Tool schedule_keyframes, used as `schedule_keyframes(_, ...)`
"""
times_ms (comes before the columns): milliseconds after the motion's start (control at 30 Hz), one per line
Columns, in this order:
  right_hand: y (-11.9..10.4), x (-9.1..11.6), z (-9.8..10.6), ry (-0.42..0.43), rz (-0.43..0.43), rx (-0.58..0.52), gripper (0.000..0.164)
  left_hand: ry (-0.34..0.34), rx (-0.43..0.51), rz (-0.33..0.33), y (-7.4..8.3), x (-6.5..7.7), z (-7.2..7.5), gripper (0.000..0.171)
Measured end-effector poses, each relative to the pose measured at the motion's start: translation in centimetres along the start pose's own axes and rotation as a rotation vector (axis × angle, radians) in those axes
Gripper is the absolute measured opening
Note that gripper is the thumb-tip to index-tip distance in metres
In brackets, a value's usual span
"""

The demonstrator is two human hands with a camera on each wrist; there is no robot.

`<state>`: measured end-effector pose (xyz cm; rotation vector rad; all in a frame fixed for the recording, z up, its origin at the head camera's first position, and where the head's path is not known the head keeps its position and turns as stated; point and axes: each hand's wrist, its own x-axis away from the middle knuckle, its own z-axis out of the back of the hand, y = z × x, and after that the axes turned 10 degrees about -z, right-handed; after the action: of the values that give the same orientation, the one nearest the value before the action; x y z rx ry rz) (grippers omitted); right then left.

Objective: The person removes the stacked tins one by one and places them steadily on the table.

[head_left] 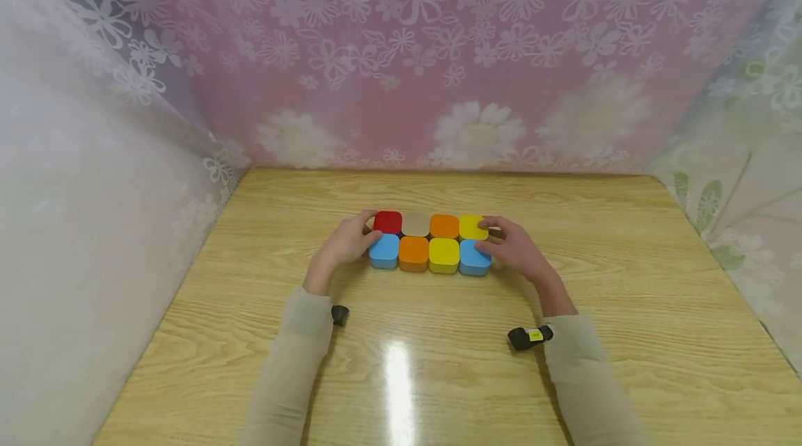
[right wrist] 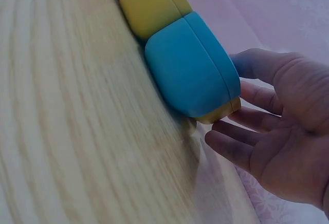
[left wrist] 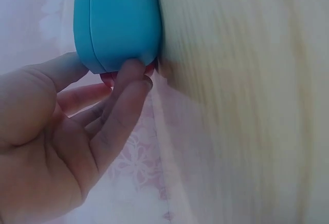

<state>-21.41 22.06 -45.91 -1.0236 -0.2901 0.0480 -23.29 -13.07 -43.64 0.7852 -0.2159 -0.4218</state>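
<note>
Several rounded square boxes, each with a lid seam, stand in two touching rows on the table. The back row runs from a red box [head_left: 388, 222] through beige [head_left: 415, 224] and orange [head_left: 444, 226] to a yellow box [head_left: 471, 227]. In front are a left blue box [head_left: 384, 252], an orange one [head_left: 413, 255], a yellow one [head_left: 443, 256] and a right blue box [head_left: 473, 259]. At the left end, my left hand [head_left: 346, 241] touches the red and blue boxes with relaxed fingers. My right hand [head_left: 515, 248] rests its thumb on the right blue box and its fingers at the yellow one.
The wood-grain table [head_left: 438, 335] spreads around the boxes. A pink flowered curtain [head_left: 401, 84] hangs along its back edge, with pale fabric [head_left: 94, 188] on the left side. Black wrist cameras [head_left: 525, 338] sit by both cuffs.
</note>
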Motion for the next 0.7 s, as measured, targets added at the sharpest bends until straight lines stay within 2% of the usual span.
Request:
schedule_keyframes(367,-0.4,1.4,-0.4,0.023,-0.006,-0.020,0.048,0.020,-0.015,0.012,0.4,0.8,-0.5,0.055)
schedule_keyframes(600,-0.2,1.4,-0.6,0.023,0.016,-0.021,0.048,0.028,-0.044,0.003,0.5,1.1,-0.5,0.057)
schedule_keyframes(700,-0.2,1.4,-0.7,0.020,0.013,-0.022,0.052,0.028,-0.037,0.011,0.5,1.4,-0.6,0.059)
